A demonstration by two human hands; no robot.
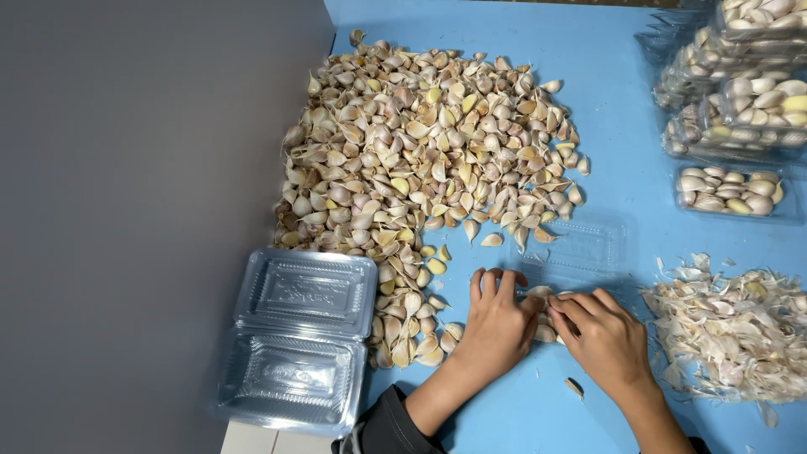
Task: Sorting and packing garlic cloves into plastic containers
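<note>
crowding hands (546, 324), garlic pile (429, 160), empty trays (298, 349), skins (731, 328)

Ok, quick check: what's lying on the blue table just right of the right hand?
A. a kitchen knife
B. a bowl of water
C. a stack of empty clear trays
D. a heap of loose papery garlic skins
D: a heap of dry garlic skins lies on the blue table right of the right hand; the empty clear trays lie left of the left hand.
</note>
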